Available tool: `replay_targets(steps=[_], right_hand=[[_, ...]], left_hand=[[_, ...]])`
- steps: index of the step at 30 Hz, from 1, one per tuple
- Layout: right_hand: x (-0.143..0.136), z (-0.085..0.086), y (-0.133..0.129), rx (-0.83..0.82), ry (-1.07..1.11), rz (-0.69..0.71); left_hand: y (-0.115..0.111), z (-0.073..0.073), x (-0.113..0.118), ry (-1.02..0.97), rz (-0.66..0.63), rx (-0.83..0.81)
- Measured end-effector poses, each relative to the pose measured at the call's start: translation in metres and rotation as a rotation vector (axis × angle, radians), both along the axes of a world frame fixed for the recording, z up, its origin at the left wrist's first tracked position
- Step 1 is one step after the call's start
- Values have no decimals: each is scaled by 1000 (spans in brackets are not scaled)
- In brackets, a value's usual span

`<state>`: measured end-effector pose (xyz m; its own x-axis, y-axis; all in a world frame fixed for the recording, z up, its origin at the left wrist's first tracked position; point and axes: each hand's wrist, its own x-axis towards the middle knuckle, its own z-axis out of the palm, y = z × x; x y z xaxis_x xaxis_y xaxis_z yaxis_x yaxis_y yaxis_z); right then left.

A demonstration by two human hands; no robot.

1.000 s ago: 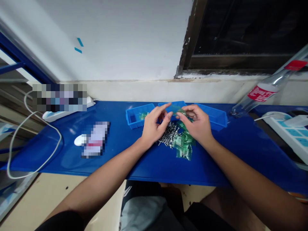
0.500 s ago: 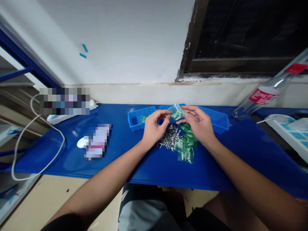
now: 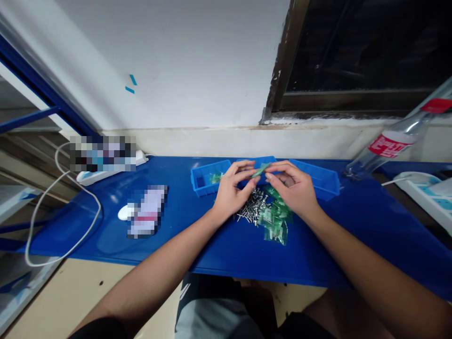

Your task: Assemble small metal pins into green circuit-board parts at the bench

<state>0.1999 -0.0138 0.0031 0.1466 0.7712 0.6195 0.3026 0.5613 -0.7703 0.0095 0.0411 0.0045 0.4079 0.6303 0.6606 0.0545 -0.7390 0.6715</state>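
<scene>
Between my two hands is a small clear-green plastic bag [image 3: 262,169], held edge-on above the table. My left hand [image 3: 235,187] pinches its left end, and my right hand [image 3: 293,185] grips its right end with thumb and fingers. Just below lies a heap of silver screws [image 3: 251,207], partly covered by my left fingers. Beside that heap, several filled green bags [image 3: 276,221] are piled under my right hand. What is inside the held bag cannot be made out.
Blue bins stand behind my hands: a left one [image 3: 203,183] with a little bag inside, a middle one [image 3: 270,160], a right one [image 3: 323,181]. A plastic bottle [image 3: 391,143] leans at the right. Power strips [image 3: 106,172], a white oval object [image 3: 126,212] and a cable [image 3: 97,197] lie around.
The held bag was facing me flat with its contents showing; now it is turned edge-on and looks thinner. My hands have come closer together. The view has shifted slightly.
</scene>
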Motion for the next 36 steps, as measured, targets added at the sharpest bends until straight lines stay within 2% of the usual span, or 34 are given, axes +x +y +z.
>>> replay_targets(steps=[4,10,14,17,20,25,29,32,36], right_hand=[[0,-4,2,-53,59,-41],[0,-9,2,-149,77,25],[2,-6,1,-102,46,35],[4,-2,0,-15,-31,32],[6,0,0,32,-72,-37],[7,-3,0,25,-107,-108],[4,0,-2,19,-185,-106],[1,2,-4,24,-145,-95],[0,0,-4,38,-110,-172]], left_hand=[[-2,2,0,55,21,-69],[-3,-6,3,15,-21,-177],[-1,-4,1,9,-2,-171],[1,-1,-2,10,-35,-72],[2,-2,-3,14,-38,-5],[-1,-7,-1,44,-38,-65],[-2,-3,0,17,30,-51],[-1,0,-4,0,132,-56],[-1,6,-15,36,276,-4]])
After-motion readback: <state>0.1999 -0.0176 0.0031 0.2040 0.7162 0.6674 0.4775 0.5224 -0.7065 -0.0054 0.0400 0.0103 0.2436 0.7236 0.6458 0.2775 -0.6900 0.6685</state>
